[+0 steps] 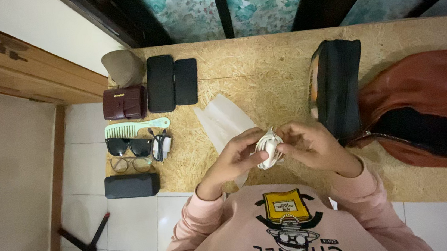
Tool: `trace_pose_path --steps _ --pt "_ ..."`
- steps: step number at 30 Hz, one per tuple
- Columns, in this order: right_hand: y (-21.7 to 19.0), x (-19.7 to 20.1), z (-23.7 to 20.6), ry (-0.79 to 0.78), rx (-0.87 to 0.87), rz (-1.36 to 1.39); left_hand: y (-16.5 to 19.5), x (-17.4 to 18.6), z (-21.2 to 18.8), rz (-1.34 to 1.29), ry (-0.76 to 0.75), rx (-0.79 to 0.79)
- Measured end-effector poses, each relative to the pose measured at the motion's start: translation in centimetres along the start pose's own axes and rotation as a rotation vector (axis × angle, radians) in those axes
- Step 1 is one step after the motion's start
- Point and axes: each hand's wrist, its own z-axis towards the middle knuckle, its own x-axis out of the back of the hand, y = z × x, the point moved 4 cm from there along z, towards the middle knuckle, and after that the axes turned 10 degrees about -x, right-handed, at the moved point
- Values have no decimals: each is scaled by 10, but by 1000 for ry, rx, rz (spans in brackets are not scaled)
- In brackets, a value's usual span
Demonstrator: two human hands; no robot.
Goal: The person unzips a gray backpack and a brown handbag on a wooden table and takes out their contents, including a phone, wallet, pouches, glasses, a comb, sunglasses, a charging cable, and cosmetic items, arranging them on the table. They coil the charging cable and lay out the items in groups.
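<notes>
Both hands meet over the near edge of the chipboard table (261,67), and a coiled white cable (268,149) sits right between them. The left hand (236,160) cups the bundle from the side, thumb and fingers curled around it. The right hand (310,145) pinches the other side, fingertips pressed onto the coil. So the cable is off the table, held in front of the pink sweatshirt (277,229).

Just behind the hands lies a clear plastic bag (222,119), flat on the board. To the right stands a black pouch (337,84), close by the right hand, and beyond it a brown leather bag (429,105) with its zip open.

On the left side things are laid out in rows: two dark phones (172,82), a maroon wallet (124,103), a pale green comb (135,128), sunglasses (128,146), clear glasses (130,164), a small charger with its lead (161,145), and a black case (131,185). All of these lie well apart from the hands.
</notes>
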Motion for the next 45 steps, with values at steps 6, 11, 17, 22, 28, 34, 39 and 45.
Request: trace_pose_path --steps 6,11,17,22,28,34,39,45 --pt "6 -5 -2 198 93 -194 10 -2 3 138 -51 -31" --pt "6 -12 -3 325 177 -227 15 0 6 312 -39 -9" --pt "5 -6 -2 204 128 -119 10 3 4 218 19 17" --pt "3 6 -2 130 139 -132 9 1 4 171 5 -1" --pt "4 -2 2 236 208 -446 11 -2 1 331 34 78" --pt "8 -24 10 218 199 -420 -1 10 -23 377 183 -13" --pt "15 -28 20 153 131 -356 -30 63 -75 671 699 170" --pt "20 -26 20 166 79 -429 -46 106 -118 1408 856 175"
